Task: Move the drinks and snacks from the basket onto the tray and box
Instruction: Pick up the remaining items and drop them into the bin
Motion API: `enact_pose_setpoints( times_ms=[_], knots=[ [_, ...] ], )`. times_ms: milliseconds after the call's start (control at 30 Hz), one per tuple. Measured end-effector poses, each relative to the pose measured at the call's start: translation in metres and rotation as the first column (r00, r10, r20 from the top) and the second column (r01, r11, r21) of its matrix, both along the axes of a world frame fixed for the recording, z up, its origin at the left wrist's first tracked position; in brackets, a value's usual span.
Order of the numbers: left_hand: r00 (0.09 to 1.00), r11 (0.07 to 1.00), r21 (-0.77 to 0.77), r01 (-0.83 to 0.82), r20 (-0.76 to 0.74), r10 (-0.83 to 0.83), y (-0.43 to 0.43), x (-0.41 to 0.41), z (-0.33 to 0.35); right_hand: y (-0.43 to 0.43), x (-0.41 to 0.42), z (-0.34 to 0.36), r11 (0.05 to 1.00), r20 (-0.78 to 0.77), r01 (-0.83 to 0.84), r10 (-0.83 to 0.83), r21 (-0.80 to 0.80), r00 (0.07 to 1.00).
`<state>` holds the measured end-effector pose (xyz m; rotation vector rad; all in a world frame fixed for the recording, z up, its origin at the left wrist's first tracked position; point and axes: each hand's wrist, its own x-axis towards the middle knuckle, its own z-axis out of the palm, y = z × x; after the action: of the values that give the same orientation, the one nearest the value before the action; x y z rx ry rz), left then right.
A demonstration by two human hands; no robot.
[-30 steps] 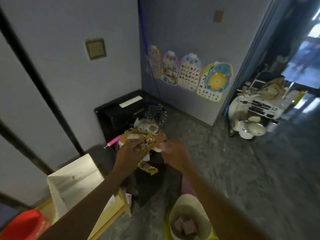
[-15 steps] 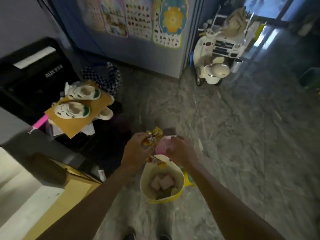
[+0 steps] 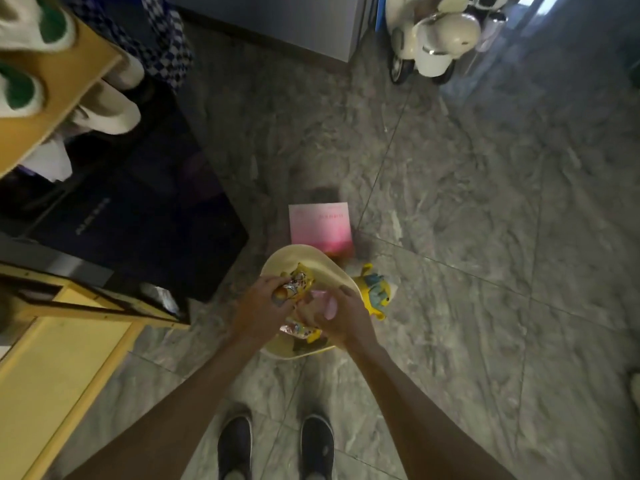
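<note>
A cream basket [image 3: 294, 261] with a yellow cartoon figure on its side stands on the floor between my feet and a pink box [image 3: 320, 225]. My left hand [image 3: 259, 306] is over the basket, shut on a yellow snack packet [image 3: 298, 284]. Beside it, my right hand [image 3: 341, 315] is closed around a pale pink item [image 3: 329, 303]; what it is I cannot tell. Another colourful packet [image 3: 301, 330] shows in the basket under my hands. The rest of the basket's contents are hidden by my hands.
A black cabinet [image 3: 138, 216] stands to the left. A wooden board [image 3: 52, 98] with white and green shoes sits above it. A yellow wooden frame [image 3: 62, 358] fills the lower left. A white toy scooter [image 3: 433, 39] is at the back right. My dark shoes [image 3: 277, 445] are below.
The view has tilted down from the wall to the floor. Both hands have come down with their items and are now over the basket.
</note>
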<state>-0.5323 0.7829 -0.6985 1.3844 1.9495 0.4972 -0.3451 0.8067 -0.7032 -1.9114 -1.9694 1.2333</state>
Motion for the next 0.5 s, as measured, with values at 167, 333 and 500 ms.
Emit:
enact_pose_setpoints(
  times_ms=[167, 333, 500],
  knots=[
    [1.0, 1.0, -0.004, 0.029, -0.01, -0.029, 0.0, -0.002, 0.01, -0.005, -0.002, 0.005, 1.0, 0.042, -0.025, 0.026, -0.007, 0.999],
    [0.999, 0.999, 0.008, 0.032, -0.016, -0.032, -0.002, -0.022, 0.06, 0.005, -0.003, 0.05, 0.994, 0.149, -0.107, 0.102, 0.026, 0.984],
    [0.992, 0.992, 0.093, 0.089, -0.097, -0.08, 0.004, -0.051, 0.141, 0.031, -0.002, 0.134, 0.967, 0.201, -0.213, 0.183, 0.139, 0.962]
  ],
)
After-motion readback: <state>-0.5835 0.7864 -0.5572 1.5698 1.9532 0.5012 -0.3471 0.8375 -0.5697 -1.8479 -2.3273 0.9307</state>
